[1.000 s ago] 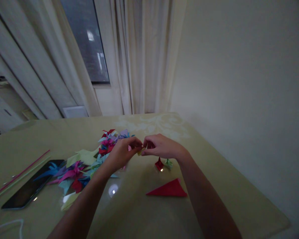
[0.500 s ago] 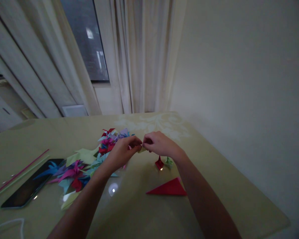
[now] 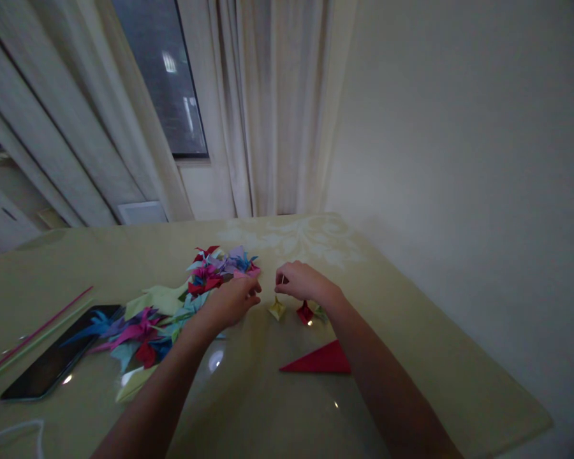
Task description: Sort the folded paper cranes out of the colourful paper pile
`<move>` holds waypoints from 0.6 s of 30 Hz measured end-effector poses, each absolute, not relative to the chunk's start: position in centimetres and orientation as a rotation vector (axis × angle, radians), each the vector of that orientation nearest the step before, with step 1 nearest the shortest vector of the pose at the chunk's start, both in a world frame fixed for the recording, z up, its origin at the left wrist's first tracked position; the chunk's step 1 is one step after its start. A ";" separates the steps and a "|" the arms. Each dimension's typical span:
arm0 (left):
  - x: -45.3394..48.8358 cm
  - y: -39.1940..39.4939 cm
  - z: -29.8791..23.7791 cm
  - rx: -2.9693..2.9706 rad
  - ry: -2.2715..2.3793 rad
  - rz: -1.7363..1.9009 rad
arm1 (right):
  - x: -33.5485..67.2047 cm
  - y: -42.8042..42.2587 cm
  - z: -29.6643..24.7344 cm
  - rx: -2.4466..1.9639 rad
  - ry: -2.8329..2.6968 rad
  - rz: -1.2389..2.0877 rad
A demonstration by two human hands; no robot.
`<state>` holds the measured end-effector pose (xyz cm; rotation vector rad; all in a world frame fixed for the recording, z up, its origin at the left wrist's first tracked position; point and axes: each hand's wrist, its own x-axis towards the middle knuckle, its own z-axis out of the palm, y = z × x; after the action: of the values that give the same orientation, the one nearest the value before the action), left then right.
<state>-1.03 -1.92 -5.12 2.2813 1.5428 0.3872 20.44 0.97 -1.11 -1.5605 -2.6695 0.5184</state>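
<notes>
My right hand (image 3: 302,280) is above the table, thumb and fingers pinched at the pointed top of a small yellow folded paper piece (image 3: 277,310). A thin pale bit shows at the fingertips. Just right of it sits a similar red folded paper piece (image 3: 305,313), with a pale green one (image 3: 320,312) partly hidden by my right wrist. My left hand (image 3: 234,298) holds nothing, its fingers loosely apart beside a heap of colourful paper cranes (image 3: 210,274). Below my right forearm lies a flat red folded paper triangle (image 3: 318,359), its right end covered.
More paper cranes (image 3: 141,328) spread left of my left forearm, some over a black phone (image 3: 52,360). Pink and pale green thin sticks (image 3: 38,333) lie at the far left. A white cable (image 3: 19,426) is at the lower left. Wall and curtains border the table (image 3: 249,401).
My hands have parted. The left has drawn back and down to the left, its fingers loosened. The yellow paper piece is now lower, under my right hand, beside the red one.
</notes>
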 end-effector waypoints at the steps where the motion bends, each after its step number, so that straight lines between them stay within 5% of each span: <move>1: -1.0 -2.0 -5.2 2.276 1.538 0.337 | 20.2 1.0 -1.5 -1.554 -2.690 0.532; 18: 0.8 -2.6 -5.1 2.243 1.210 0.268 | 19.7 1.5 -3.2 -1.441 -2.848 0.642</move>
<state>0.82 -2.62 -5.13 2.2435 1.2096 0.2680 19.69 1.48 -3.18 -1.4412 -2.8484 0.6424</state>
